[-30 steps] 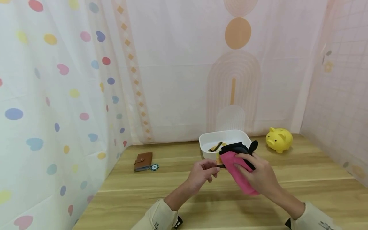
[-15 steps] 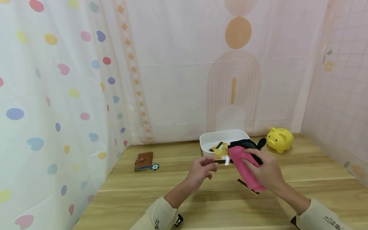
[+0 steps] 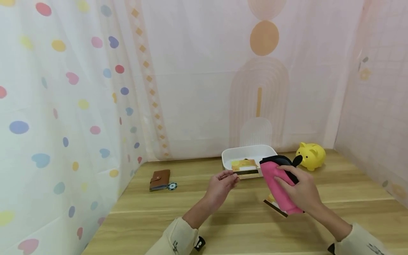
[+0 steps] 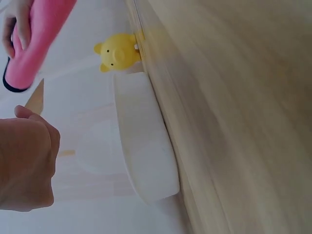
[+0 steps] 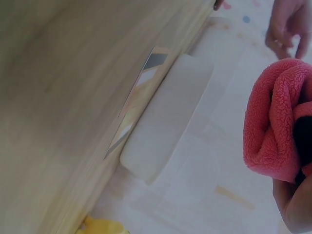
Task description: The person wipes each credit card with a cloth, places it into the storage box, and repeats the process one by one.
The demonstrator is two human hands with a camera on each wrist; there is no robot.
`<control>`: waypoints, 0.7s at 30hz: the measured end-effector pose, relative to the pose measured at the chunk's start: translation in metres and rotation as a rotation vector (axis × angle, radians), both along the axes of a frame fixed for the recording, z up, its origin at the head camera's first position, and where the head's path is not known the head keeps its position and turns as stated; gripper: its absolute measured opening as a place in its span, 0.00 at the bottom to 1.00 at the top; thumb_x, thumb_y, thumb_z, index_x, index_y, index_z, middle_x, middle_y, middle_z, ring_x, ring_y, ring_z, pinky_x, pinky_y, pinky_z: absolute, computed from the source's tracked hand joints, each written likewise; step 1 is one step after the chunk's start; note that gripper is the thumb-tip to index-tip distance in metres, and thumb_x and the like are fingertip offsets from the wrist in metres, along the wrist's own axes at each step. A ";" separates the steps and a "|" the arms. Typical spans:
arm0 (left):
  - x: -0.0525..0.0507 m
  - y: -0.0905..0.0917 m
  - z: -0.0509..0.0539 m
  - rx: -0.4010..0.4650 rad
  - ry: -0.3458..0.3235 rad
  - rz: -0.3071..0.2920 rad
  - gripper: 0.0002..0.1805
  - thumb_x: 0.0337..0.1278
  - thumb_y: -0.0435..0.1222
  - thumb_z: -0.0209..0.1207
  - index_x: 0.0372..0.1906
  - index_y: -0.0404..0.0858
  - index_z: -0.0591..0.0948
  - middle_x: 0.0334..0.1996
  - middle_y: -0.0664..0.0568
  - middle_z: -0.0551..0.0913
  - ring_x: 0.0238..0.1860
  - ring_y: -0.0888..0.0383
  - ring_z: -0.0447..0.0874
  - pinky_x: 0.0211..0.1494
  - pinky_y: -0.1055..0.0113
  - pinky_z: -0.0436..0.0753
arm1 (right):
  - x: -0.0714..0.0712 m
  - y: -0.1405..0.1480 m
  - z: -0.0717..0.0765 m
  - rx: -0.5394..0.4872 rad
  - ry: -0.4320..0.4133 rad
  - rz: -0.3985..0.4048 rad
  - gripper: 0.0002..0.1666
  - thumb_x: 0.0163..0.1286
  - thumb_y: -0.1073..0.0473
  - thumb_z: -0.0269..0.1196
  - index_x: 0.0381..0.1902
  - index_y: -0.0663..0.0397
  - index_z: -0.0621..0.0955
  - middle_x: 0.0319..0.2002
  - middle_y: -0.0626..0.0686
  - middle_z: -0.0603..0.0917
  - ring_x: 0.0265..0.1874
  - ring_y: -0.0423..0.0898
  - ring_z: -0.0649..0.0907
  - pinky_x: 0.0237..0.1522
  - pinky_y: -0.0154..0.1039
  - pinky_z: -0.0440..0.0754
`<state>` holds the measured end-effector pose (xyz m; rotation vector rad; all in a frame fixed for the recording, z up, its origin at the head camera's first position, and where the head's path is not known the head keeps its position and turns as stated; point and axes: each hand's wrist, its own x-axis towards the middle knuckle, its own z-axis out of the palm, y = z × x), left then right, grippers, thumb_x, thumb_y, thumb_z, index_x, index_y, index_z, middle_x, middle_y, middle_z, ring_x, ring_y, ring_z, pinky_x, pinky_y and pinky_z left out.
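My left hand (image 3: 220, 187) pinches the left end of a yellow bank card (image 3: 244, 165) with a black stripe, in front of the white box. In the left wrist view only a corner of that card (image 4: 36, 97) shows past the hand. My right hand (image 3: 302, 189) grips a folded pink fuzzy cloth piece (image 3: 278, 182) with a black edge and a black rounded tab; its exact kind is unclear. Yellow cards with dark stripes (image 3: 273, 206) lie on the table, partly hidden below the pink piece in the head view.
Behind the hands stands a white plastic box (image 3: 227, 156), its contents mostly hidden by the card. A yellow piggy bank (image 3: 311, 156) is at the back right. Farther left lie a brown wallet (image 3: 160, 179) and a poker chip (image 3: 172, 186). Curtains enclose the wooden table (image 3: 178, 205).
The card in my left hand has come out from behind the pink piece and is now fully apart from it. My right hand has moved right with the piece, uncovering cards on the table.
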<state>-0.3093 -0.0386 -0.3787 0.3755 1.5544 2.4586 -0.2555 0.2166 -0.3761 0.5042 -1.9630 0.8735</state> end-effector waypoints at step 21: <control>-0.071 -0.003 -0.019 -0.020 -0.057 0.182 0.06 0.63 0.21 0.58 0.43 0.24 0.76 0.30 0.48 0.83 0.33 0.61 0.86 0.43 0.73 0.83 | 0.015 0.000 -0.003 -0.062 0.012 0.052 0.26 0.42 0.75 0.78 0.41 0.54 0.86 0.35 0.54 0.87 0.24 0.34 0.76 0.24 0.23 0.73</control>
